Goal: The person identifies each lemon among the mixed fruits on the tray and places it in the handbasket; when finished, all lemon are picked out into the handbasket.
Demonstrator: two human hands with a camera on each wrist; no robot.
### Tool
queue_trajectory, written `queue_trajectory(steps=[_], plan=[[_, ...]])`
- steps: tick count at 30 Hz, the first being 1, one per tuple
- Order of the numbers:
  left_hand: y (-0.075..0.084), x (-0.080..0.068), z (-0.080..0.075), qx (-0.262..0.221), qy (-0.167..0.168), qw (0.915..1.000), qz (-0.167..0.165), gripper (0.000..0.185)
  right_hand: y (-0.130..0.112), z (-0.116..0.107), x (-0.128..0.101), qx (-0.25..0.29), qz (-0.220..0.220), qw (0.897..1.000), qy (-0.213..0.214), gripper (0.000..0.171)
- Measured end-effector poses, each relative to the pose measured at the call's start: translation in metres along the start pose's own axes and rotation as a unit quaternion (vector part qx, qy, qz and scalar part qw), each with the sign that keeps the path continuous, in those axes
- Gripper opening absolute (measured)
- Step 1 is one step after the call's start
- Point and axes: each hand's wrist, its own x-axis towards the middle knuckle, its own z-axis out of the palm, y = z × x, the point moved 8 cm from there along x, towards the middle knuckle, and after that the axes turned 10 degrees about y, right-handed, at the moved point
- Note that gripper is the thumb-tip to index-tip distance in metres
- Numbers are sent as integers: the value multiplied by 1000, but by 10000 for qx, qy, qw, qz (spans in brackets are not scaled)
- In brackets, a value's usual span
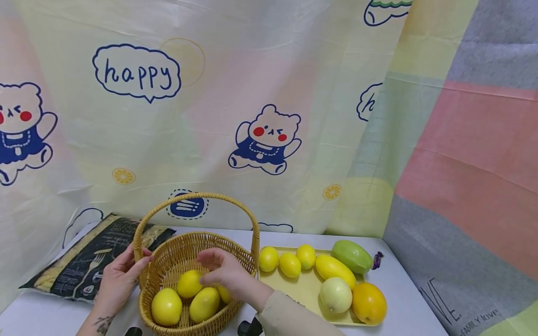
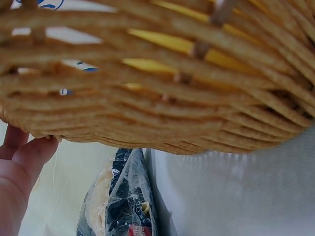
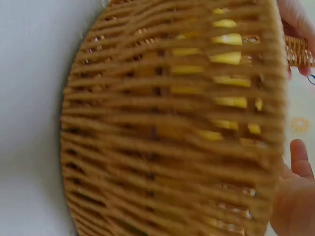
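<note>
A wicker basket with a tall arched handle stands at the front, several yellow lemons lying inside it. At the left side, my left hand grips the foot of the handle, thumb and fingers at the rim; the left wrist view shows its fingertips on the wicker. My right hand reaches over the right rim into the basket with relaxed, spread fingers. Its thumb is right at one lemon, and nothing shows between thumb and fingers. In the right wrist view the basket wall hides part of this hand.
A yellow tray to the right bears several lemons, a long yellow fruit, a green fruit, a pale round fruit and an orange. A dark printed food bag lies behind left. Printed cloth hangs behind the table.
</note>
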Motion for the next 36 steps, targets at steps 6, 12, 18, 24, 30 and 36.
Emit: queue_trajectory(steps=[6, 12, 18, 24, 30, 36], plan=[[3, -1, 1, 24, -20, 9999, 115, 60, -10, -14, -1, 693, -234, 9973, 53, 50], [2, -1, 1, 37, -40, 9999, 99, 60, -18, -28, -10, 912, -281, 9954, 105, 52], [3, -1, 1, -51, -56, 10000, 65, 62, -27, -50, -25, 974, -516, 9931, 394, 50], [2, -1, 0, -4, -53, 10000, 63, 62, -33, -82, -42, 892, -1027, 9885, 655, 50], [4, -1, 1, 12, -32, 10000, 53, 62, -21, -131, -49, 831, -1311, 9743, 1633, 40], [3, -1, 1, -5, -31, 10000, -20, 62, 1, -179, -46, 709, -1122, 9471, 2923, 36]])
